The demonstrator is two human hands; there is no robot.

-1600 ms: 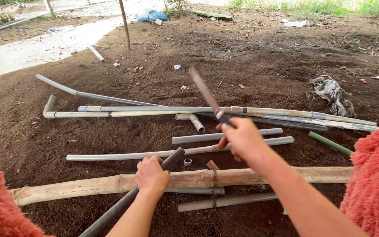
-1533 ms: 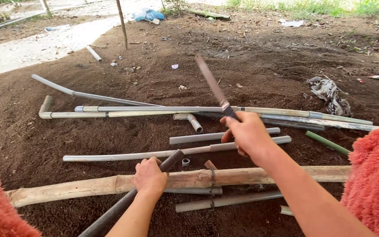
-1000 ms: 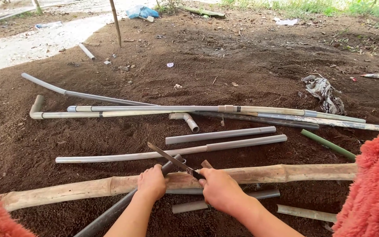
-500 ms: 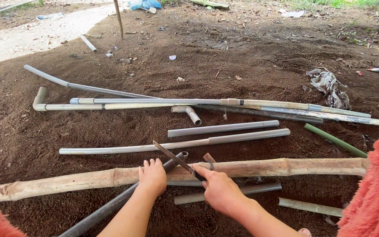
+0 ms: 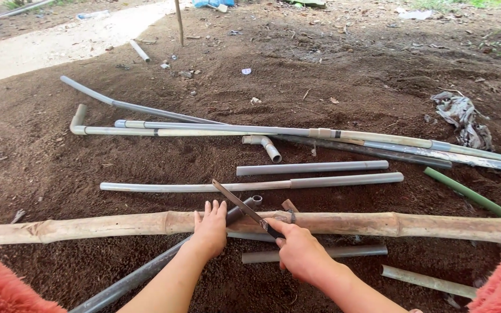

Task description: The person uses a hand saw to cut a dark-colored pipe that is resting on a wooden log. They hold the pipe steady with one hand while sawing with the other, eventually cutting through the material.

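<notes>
Low in the frame's centre, the left hand (image 5: pixel 210 229) lies flat, fingers spread, pressing the grey pipe (image 5: pixel 146 269) where it crosses the bamboo pole (image 5: pixel 378 223). The pipe runs from lower left up to its open end just right of those fingers. The right hand (image 5: pixel 300 252) is clenched on the knife (image 5: pixel 242 207); its blade seems to rest on the pipe, slanting up-left

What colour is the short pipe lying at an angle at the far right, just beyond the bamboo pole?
Green; the short pipe shows clearly in the head view.
</notes>
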